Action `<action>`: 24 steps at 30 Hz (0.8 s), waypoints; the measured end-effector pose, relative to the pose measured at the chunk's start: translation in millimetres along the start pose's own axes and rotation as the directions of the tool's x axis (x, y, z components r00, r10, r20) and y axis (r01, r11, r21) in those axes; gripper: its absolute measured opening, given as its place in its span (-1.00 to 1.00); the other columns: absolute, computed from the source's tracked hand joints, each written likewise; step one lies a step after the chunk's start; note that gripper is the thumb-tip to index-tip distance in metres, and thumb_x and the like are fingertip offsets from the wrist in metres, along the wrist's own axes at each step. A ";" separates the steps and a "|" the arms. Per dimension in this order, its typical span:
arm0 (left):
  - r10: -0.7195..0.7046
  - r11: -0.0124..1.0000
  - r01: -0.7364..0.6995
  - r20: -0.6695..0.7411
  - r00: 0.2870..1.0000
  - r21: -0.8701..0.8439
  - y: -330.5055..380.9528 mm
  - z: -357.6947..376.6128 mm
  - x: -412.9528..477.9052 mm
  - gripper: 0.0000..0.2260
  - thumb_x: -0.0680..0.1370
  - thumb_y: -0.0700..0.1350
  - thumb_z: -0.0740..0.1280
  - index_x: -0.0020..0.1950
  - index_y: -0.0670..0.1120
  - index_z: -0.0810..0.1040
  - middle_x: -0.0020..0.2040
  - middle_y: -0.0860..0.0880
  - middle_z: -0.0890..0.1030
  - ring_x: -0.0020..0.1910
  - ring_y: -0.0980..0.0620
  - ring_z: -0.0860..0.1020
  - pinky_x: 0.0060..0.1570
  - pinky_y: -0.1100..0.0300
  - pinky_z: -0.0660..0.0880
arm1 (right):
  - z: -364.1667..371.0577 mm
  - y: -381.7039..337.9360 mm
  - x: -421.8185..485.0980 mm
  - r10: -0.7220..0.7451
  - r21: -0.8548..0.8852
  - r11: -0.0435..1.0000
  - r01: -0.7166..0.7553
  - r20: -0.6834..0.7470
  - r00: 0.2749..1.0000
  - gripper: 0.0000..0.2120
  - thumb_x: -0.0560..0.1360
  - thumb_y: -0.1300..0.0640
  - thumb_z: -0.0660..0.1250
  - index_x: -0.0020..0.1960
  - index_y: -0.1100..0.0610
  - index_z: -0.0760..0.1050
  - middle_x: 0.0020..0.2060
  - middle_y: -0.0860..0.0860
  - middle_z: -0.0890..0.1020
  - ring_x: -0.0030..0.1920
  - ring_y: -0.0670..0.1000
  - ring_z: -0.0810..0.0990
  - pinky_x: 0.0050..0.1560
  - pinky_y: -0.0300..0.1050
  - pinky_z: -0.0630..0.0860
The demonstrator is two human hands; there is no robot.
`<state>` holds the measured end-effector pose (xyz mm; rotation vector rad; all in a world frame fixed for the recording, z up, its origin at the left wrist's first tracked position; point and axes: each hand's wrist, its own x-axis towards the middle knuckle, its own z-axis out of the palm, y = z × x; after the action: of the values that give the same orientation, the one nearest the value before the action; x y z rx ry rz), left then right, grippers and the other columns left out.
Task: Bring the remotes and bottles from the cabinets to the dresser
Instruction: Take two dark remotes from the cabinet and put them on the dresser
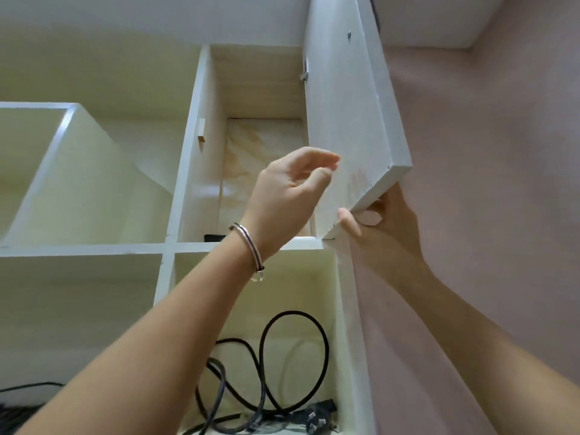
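A: Head view, looking up. The white wooden cabinet door [348, 114] of the upper right compartment stands swung open, its inner face toward the camera, hinge hardware visible near its top edge.

B: Right hand?

A: The right hand [386, 227] grips the door's lower corner. The thumb [350, 222] presses the inner face at the bottom edge; the other fingers wrap behind the outer side. Closed on the door, nothing else held.

B: Left hand?

A: The left hand [288, 196] is raised in front of the open compartment, just beside the door's inner face. Its fingers [323, 160] are loosely curled, partly open, empty. I cannot tell whether the fingertips touch the door. A thin silver bangle bracelet [249, 246] sits on that wrist.

B: Task items?

A: One small flat black object [215, 237] lies on the floor of the open white cabinet compartment [201, 171], at its front left edge, just beside the left wrist. Only a sliver shows; cannot tell whether it is a remote. No other detail readable.

B: Surroundings?

A: The open shelf below holds coiled black power cables [266, 372] with a plug end at the bottom. A mauve wall [502, 183] is to the right of the cabinet.
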<state>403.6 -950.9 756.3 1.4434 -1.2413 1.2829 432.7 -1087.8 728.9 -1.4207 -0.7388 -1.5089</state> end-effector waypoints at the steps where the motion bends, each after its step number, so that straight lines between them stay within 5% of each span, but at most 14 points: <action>1: -0.008 0.998 0.010 -0.028 1.000 0.059 -7.1 -12.6 -5.6 -0.86 0.44 -0.11 0.24 -0.16 0.08 0.58 -0.18 0.18 0.62 -0.16 0.28 0.58 -0.08 0.48 0.48 | 0.0 1.2 -2.5 -0.022 -0.020 1.000 0.022 -0.035 0.999 -0.68 0.39 0.19 0.40 -0.03 -0.09 0.34 -0.23 -0.24 0.53 -0.25 -0.37 0.54 -0.33 -0.61 0.40; 4: -0.127 0.962 0.139 -0.065 0.990 0.235 -30.7 -54.0 -24.5 -0.87 0.45 -0.10 0.26 -0.23 0.11 0.54 -0.23 0.13 0.62 -0.20 0.21 0.60 -0.15 0.46 0.48 | 8.5 -0.1 -11.1 -0.037 -0.069 0.997 0.030 -0.107 0.994 -0.74 0.42 0.14 0.39 -0.16 -0.14 0.34 -0.25 -0.25 0.53 -0.27 -0.32 0.54 -0.29 -0.58 0.41; 7: -0.263 0.880 0.284 -0.108 0.959 0.381 -53.3 -90.9 -39.2 -0.86 0.48 -0.17 0.26 -0.20 0.01 0.58 -0.22 0.02 0.64 -0.24 0.26 0.60 -0.29 0.58 0.42 | 17.8 6.3 -20.5 -0.013 -0.074 0.997 0.000 -0.171 0.985 -0.85 0.44 0.13 0.37 -0.07 0.00 0.42 -0.25 -0.23 0.52 -0.27 -0.29 0.53 -0.17 -0.42 0.44; 11: -0.370 0.754 0.396 -0.160 0.915 0.525 -70.8 -124.4 -48.2 -0.85 0.50 -0.17 0.25 -0.07 -0.06 0.61 -0.10 -0.03 0.63 -0.09 0.05 0.54 -0.25 0.41 0.38 | 37.2 13.1 -59.6 0.087 -0.010 0.996 -0.090 -0.166 0.982 -0.85 0.45 0.22 0.33 -0.21 0.00 0.44 -0.36 -0.15 0.52 -0.37 -0.32 0.50 -0.31 -0.52 0.39; 16: -0.362 0.688 0.371 -0.147 0.920 0.624 -83.5 -134.6 -45.5 -0.79 0.50 -0.19 0.23 0.05 -0.12 0.60 -0.09 0.00 0.57 -0.06 0.03 0.52 -0.04 0.27 0.36 | 70.4 6.1 -65.7 -0.007 -0.080 0.997 0.023 0.194 0.981 -0.82 0.43 0.22 0.35 -0.28 -0.02 0.49 -0.41 -0.16 0.59 -0.31 -0.25 0.53 -0.31 -0.50 0.42; 21: -0.266 0.671 0.231 -0.062 0.962 0.705 -100.8 -123.4 -24.1 -0.76 0.50 -0.21 0.21 0.12 -0.13 0.57 0.13 -0.05 0.61 0.14 0.00 0.53 -0.07 0.39 0.28 | 99.4 5.9 -19.6 -0.051 -0.128 0.988 0.081 0.221 0.974 -0.92 0.44 0.18 0.31 -0.20 0.03 0.51 -0.37 -0.18 0.54 -0.33 -0.24 0.50 -0.30 -0.49 0.39; 24: -0.337 0.618 0.214 0.010 0.941 0.756 -113.8 -111.4 -2.9 -0.70 0.52 -0.23 0.15 0.20 -0.13 0.52 0.21 -0.07 0.57 0.21 -0.01 0.49 -0.05 0.36 0.30 | 116.2 10.1 9.5 0.003 -0.180 0.983 0.047 0.268 0.964 -0.93 0.46 0.16 0.26 -0.13 0.05 0.52 -0.37 -0.17 0.50 -0.31 -0.18 0.46 -0.32 -0.42 0.36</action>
<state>495.6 -821.8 773.0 2.2560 -0.5003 1.5647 492.6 -990.7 755.0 -1.7864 -0.7941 -1.4488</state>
